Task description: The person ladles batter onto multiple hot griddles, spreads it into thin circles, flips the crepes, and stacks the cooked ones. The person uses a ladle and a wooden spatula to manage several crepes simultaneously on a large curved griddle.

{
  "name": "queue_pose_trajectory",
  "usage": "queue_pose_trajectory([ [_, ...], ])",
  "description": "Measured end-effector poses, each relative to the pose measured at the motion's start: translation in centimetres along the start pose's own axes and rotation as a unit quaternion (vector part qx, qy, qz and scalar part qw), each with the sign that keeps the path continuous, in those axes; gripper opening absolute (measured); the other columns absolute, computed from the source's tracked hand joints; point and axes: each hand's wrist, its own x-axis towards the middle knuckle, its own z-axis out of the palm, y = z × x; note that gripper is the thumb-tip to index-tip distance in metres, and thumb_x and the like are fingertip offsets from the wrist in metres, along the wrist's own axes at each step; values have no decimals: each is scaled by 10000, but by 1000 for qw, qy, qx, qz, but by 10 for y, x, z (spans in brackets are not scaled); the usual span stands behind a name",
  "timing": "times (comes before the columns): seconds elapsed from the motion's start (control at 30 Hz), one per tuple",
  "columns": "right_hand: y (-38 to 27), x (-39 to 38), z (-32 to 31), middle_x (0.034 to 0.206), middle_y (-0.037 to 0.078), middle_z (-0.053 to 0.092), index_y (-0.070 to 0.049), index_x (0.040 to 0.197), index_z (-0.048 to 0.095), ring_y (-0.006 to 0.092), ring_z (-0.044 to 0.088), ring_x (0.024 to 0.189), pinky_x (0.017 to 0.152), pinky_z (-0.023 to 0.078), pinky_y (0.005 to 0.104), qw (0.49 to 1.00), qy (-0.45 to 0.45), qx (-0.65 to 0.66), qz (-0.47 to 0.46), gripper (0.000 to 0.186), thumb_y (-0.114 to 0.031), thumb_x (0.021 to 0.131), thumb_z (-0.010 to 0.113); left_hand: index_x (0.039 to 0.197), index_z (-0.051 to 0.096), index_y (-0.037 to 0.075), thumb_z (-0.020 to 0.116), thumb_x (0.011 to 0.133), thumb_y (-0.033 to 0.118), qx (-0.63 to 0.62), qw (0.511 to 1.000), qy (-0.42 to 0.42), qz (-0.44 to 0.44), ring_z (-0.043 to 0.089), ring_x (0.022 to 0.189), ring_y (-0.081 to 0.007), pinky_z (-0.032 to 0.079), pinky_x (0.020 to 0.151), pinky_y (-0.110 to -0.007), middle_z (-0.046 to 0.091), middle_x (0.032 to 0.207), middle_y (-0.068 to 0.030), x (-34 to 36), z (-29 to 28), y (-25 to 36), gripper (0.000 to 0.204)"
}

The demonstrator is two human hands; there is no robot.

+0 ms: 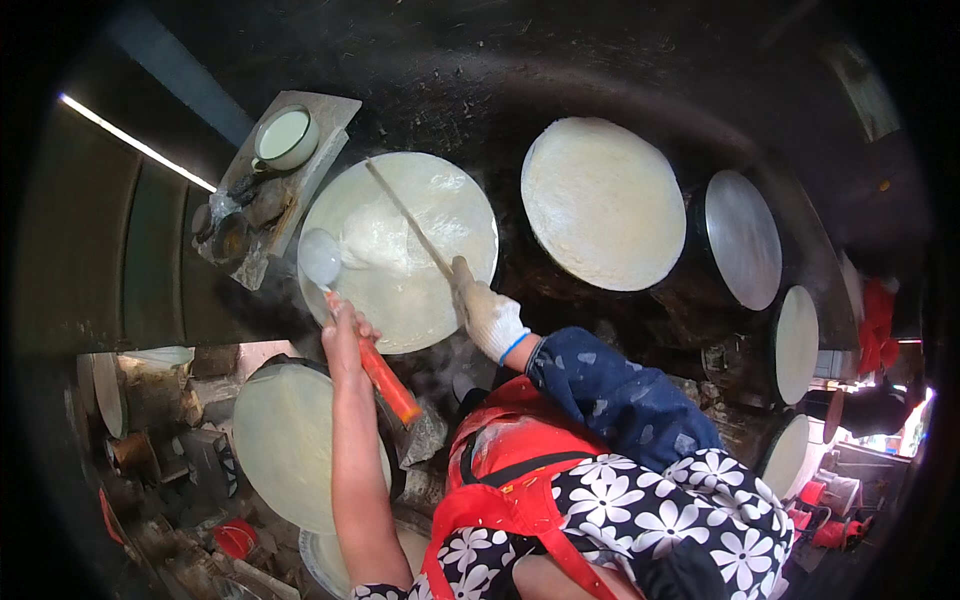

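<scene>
My bare left hand grips the handle of a ladle, whose handle is wrapped in red and orange. The ladle's pale, wet bowl hangs over the left edge of a round griddle coated in pale batter. In my right hand, which wears a white work glove, is a long thin wooden stick. It slants up and left across the griddle, over a thicker white pool of batter. Whether the stick touches the batter I cannot tell.
Another batter-covered griddle stands to the right, with a bare grey one beyond. A further coated griddle lies below my left forearm. On a board at the upper left stands a bowl of white liquid.
</scene>
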Motion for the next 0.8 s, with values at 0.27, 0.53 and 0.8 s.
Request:
queue_pose_trajectory([
  [0.27,4,-14,-42,949,247,698,-79,1619,337,448,709,850,728,552,518,983,-119,28,-134,578,-194,1080,509,1061,497,105,651,1027,247,-40,991,-50,-118,488,576,-98,413,476,-255,523,781,-22,7,-18,9,212],
  [0.53,43,-76,-22,1073,298,695,-113,1647,319,454,707,941,803,561,512,987,-48,98,-116,611,-219,1082,525,1385,495,55,657,1030,296,-114,978,-32,-174,431,546,-90,366,456,-254,510,815,-31,-76,-30,-32,458],
  [0.8,-47,-103,-8,980,238,705,-101,1650,366,381,719,857,745,558,430,955,-62,272,-103,580,-183,1096,517,1446,519,23,535,1113,305,-310,914,-229,-122,360,470,-51,292,344,-208,441,728,21,-94,-53,-11,437],
])
